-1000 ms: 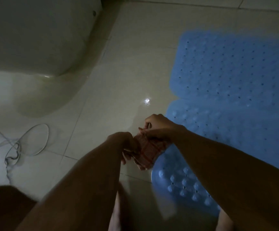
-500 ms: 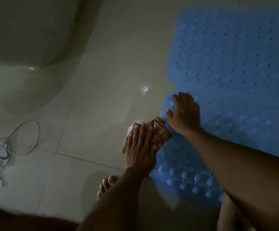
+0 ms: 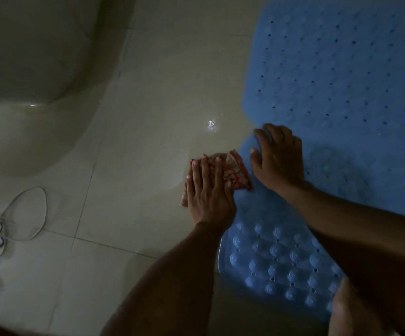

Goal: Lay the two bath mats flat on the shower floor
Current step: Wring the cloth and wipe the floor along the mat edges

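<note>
Two blue rubber bath mats lie on the tiled floor at the right. The far mat (image 3: pixel 337 76) is dotted with small holes. The near mat (image 3: pixel 276 260) shows round suction cups and overlaps the far one's near edge. My right hand (image 3: pixel 279 161) rests flat, fingers spread, on the near mat's left edge. My left hand (image 3: pixel 208 192) presses flat on a folded red-and-white checked cloth (image 3: pixel 235 173) lying on the tiles beside the mat.
A white toilet base (image 3: pixel 27 57) fills the upper left. A thin white cable (image 3: pixel 15 214) loops on the floor at the left. A bright glint (image 3: pixel 211 123) marks the wet tiles. My foot (image 3: pixel 349 311) shows at the bottom right.
Both hands held the folded cloth up a second ago. The cloth now lies on the floor under my left hand, and my right hand has moved onto the near mat's edge.
</note>
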`<state>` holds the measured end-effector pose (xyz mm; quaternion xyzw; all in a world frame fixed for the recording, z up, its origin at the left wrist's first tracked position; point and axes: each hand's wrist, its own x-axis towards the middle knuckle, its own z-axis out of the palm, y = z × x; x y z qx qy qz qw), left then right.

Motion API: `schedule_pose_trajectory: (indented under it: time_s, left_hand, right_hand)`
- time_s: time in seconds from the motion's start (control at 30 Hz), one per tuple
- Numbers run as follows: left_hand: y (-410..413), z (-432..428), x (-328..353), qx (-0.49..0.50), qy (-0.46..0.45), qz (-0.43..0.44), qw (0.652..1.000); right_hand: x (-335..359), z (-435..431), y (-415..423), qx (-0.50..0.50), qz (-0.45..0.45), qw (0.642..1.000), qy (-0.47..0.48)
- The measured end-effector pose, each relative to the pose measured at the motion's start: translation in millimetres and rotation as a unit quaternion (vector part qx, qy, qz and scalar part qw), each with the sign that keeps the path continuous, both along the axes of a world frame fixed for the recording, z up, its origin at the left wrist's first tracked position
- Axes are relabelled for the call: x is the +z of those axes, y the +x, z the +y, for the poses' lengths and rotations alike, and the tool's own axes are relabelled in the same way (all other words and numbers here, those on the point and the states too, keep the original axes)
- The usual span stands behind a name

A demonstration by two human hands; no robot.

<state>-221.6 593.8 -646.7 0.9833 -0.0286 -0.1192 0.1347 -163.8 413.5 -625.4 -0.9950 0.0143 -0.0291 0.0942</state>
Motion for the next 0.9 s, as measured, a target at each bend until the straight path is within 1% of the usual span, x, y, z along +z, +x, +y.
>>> schedule_pose_trajectory:
  time_s: [0.1,0.27,0.4,0.53,0.63,0.77,0.9]
  left_hand:
    - [38.6,-14.9,-1.1,0.008,-0.009,-0.010,1.000]
    - [98.0,-38.2,-0.6,0.001,-0.008,-0.027,1.000]
    - [123.9,-52.2,-3.2,0.017,0.006,-0.036,0.999]
    - [124.4,-55.9,-5.1,0.029,0.011,-0.045,0.999]
    - [130.3,-57.3,-3.3,0.024,0.012,-0.032,0.999]
    - [155.7,-64.0,-1.8,0.020,0.005,-0.036,0.999]
    - [184.3,-67.9,-2.4,0.010,0.012,-0.022,1.000]
  right_hand:
    - [5.1,-13.1,38.3,-0.003,0.002,1.000,-0.009]
    - [-7.2,-23.9,85.5,-0.008,-0.017,1.000,-0.015]
    - [-19.9,-29.8,119.5,-0.035,-0.031,0.999,-0.012]
    - [-31.9,-29.2,123.3,-0.050,-0.036,0.998,-0.017]
    - [-31.4,-29.6,122.8,-0.050,-0.036,0.998,-0.026]
    - [-27.8,-31.5,124.6,-0.061,-0.043,0.997,0.004]
    - [-19.5,-42.3,135.7,-0.048,-0.074,0.996,0.005]
